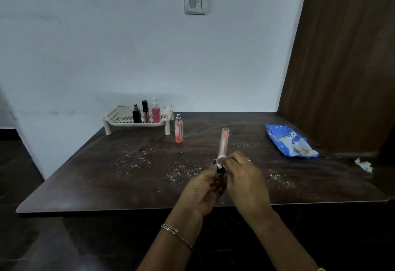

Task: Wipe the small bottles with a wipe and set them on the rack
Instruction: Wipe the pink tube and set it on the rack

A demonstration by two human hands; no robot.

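My left hand (202, 191) grips the dark cap end of a slim pink tube bottle (223, 141) that points away from me over the table. My right hand (245, 176) pinches a small white wipe (220, 160) against the tube near the cap. A cream perforated rack (119, 117) stands at the table's far left and carries a black bottle (136, 114), a dark-capped pink tube (145, 111) and a pink spray bottle (156, 112). An orange-pink spray bottle (179, 129) stands upright on the table just right of the rack.
A blue wipes packet (288, 140) lies open at the right. A crumpled used wipe (364, 165) sits near the right edge. White specks are scattered over the dark wooden table (106, 174). A brown wooden panel (342, 57) rises at the right, the wall behind.
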